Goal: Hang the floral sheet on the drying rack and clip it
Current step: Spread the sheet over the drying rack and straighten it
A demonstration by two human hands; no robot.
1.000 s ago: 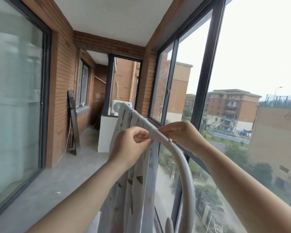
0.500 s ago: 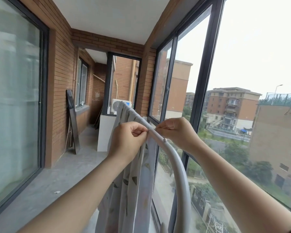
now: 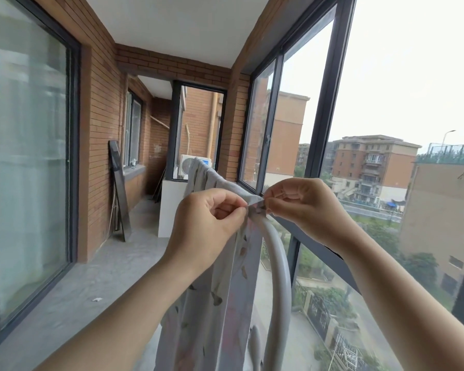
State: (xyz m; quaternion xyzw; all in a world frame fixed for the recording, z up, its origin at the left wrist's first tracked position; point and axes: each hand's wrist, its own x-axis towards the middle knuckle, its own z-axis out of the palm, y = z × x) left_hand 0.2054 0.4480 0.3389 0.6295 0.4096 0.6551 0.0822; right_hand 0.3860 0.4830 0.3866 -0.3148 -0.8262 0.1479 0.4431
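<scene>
The left hand (image 3: pixel 209 218), at the centre of the frame, has its fingers curled, and thumb and forefinger pinch the top edge of the floral sheet (image 3: pixel 217 303). The right hand (image 3: pixel 303 207), just to the right of it, pinches the same edge from the other side. The fingertips of the two hands are almost touching. The small piece between them is blurred, so I cannot tell if a clip is there. The sheet lies over the top bar of the white drying rack (image 3: pixel 279 263) and hangs down to the lower edge of the frame. The curved tube of the rack goes down just right of the cloth. Behind, at middle centre, an air conditioner unit (image 3: pixel 196 163) stands beyond the far end of the sheet. At middle left a dark board (image 3: pixel 118 188) leans on the brick wall (image 3: pixel 102 129).
</scene>
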